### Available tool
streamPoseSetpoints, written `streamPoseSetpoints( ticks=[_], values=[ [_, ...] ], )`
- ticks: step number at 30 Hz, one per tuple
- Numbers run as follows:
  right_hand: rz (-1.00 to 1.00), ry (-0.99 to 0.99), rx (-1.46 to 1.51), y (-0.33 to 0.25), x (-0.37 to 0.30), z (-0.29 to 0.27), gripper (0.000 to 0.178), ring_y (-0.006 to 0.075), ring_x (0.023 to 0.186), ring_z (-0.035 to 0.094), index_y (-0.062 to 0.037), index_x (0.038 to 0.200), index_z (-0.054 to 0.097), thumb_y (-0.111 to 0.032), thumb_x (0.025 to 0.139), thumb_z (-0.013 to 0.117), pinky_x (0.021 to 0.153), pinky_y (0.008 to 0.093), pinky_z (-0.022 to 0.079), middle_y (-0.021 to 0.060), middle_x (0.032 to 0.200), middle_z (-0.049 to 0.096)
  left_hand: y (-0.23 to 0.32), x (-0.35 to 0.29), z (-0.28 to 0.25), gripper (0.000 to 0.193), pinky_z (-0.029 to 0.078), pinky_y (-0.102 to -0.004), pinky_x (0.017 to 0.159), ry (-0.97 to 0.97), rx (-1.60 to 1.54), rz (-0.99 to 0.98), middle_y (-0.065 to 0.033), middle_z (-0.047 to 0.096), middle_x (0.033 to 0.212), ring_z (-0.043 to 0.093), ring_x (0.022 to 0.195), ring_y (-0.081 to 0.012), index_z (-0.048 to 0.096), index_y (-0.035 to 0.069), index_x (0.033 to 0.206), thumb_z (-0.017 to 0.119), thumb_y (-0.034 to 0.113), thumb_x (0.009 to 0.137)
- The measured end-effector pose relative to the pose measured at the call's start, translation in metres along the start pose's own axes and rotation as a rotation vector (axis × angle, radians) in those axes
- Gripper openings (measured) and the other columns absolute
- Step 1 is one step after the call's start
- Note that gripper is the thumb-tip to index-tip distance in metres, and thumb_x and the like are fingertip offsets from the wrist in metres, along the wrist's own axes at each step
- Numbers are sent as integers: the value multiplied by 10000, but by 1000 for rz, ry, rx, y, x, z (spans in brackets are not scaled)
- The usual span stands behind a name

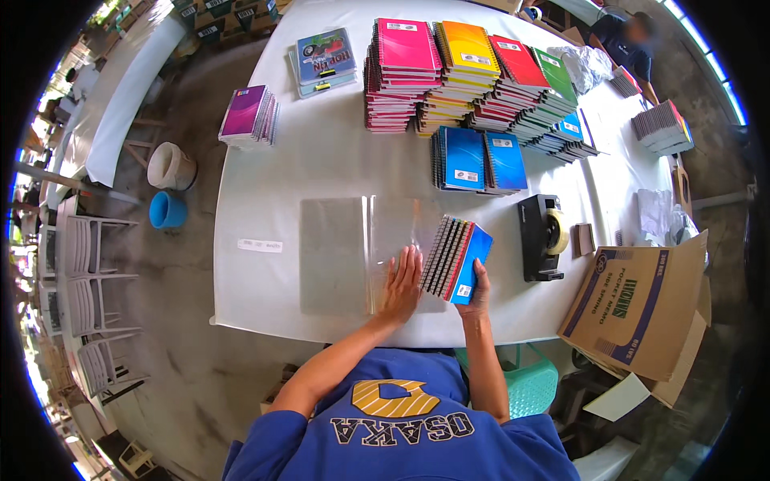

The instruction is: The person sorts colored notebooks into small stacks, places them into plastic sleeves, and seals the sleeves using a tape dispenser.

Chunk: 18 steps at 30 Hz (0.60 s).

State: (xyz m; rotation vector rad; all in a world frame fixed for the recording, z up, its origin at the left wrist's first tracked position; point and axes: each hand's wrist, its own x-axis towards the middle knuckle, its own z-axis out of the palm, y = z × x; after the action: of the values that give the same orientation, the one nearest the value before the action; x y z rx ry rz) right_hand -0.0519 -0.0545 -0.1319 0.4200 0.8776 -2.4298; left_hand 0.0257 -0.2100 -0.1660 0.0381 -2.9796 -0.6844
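My right hand (478, 293) grips a small stack of spiral notebooks (475, 258) with a blue cover on top. Their wire bindings face left, and the thumb lies along the blue cover. Just left of them my left hand (401, 290) rests with its fingers stretched out on a clear plastic sheet (333, 256). That sheet lies flat before me, with upright bands near its middle. Its right part passes under or beside the notebooks; I cannot tell which.
Tall piles of pink (409, 46), yellow (467, 48), red (517, 62) and blue notebooks (461, 156) stand farther back. Purple notebooks (247, 112) sit left. A tape dispenser (536, 240) and an open cardboard box (626, 305) are right. Another person (630, 48) is at the far right.
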Motion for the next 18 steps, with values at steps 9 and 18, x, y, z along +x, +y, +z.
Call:
streamPoseSetpoints(
  ticks=[9,18],
  values=[
    [111,45,157,29,2,-4,510,253,980,665,-18,1246,521,-325,876,690,896,394,555,128,1145,650,-37,-25,-12,526,199,-391,1171,259,-1123,-396,-173,263,1558,251,1445,-286,271,7,1490,426,152,1008],
    [186,93,-105,30,13,-14,450,227,892,689,-23,1198,520,-306,884,674,802,383,592,116,1060,667,-111,-92,-73,512,200,-334,1160,765,-770,-753,-172,245,1566,240,1448,-251,305,-22,1473,396,236,1040]
  ],
)
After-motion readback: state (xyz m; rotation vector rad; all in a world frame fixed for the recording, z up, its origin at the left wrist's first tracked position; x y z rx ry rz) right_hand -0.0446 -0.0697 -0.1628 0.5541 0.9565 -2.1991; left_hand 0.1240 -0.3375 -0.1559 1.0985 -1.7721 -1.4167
